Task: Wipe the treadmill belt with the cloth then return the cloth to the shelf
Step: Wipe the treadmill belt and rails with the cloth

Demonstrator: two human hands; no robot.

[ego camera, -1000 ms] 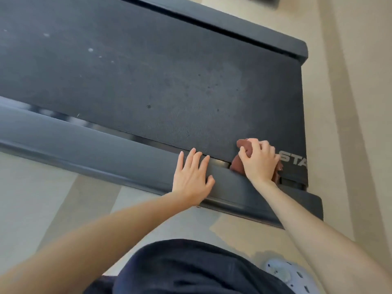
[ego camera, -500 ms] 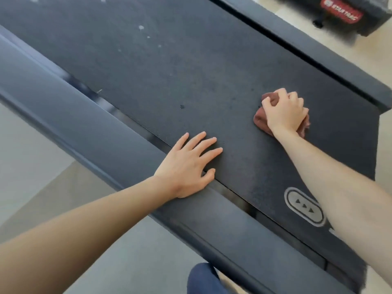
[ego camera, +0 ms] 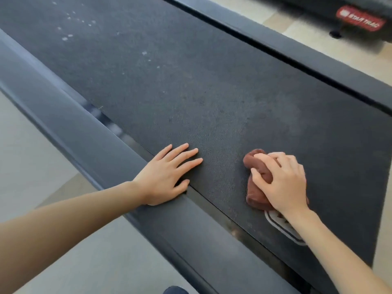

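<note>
We look down on the treadmill belt (ego camera: 212,92), a dark, grainy band that runs from the upper left of the frame to the lower right. The cloth (ego camera: 257,192) is a reddish-brown wad lying on the belt in the lower right part of the frame, near the belt's near edge. Our right hand (ego camera: 284,183) sits on top of it and grips it: the fingers (ego camera: 282,159) curl over the top of the wad and the thumb presses into its left side, so the cloth bulges out to the left of the hand. Just below the right wrist a white oval marking (ego camera: 282,229) printed on the belt shows in part, the rest hidden by the arm.

Our left hand (ego camera: 163,177) lies flat in the middle of the frame, holding nothing. Its fingers (ego camera: 186,154) are straight and slightly spread on the belt, while the heel of the hand rests on the near side rail (ego camera: 84,134), a dark grey strip along the belt's left edge.

Pale specks (ego camera: 67,37) dot the belt in the upper left. The far side rail (ego camera: 297,52) borders the belt on the right. Beyond it, in the upper right corner, stands another dark machine with a red label (ego camera: 360,16), blurred. Light flooring (ego camera: 31,166) fills the left side.
</note>
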